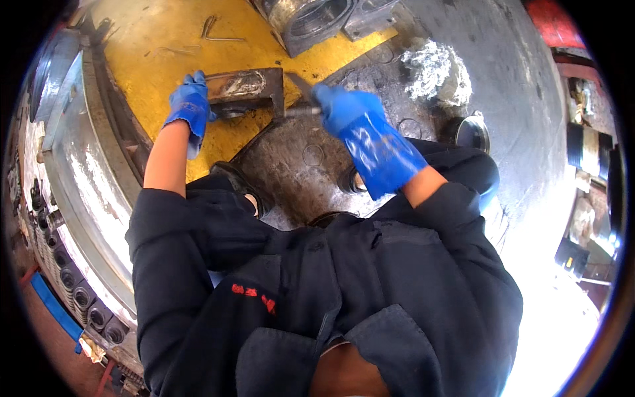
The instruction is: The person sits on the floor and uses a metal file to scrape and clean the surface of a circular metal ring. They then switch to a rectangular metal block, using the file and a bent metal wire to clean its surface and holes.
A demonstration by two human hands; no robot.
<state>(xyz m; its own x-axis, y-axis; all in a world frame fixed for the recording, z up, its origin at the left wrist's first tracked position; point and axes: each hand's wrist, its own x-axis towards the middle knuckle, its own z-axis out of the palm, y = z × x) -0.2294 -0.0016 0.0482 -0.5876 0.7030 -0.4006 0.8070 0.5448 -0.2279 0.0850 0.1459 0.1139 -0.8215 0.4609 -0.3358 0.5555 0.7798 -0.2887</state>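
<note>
My left hand (190,106), in a blue rubber glove, grips the left end of a rusty, grease-stained metal casting (246,85) with a squared frame. The casting rests on the floor in front of me, its right edge upright. My right hand (350,109), also gloved in blue, is closed around a tool whose flat dark blade (301,86) points up and left toward the casting. Motion blurs the blade and the glove, so I cannot tell whether it is a file or a scraper. A short round metal stub (303,111) sticks out beside the casting, below the blade.
Large metal castings with round bores (321,20) stand beyond on the yellow floor (142,40), near a bent hex key (218,33). A heap of white rags (438,74) and a round tin (471,134) are at right. A metal-edged bench (86,152) runs along the left.
</note>
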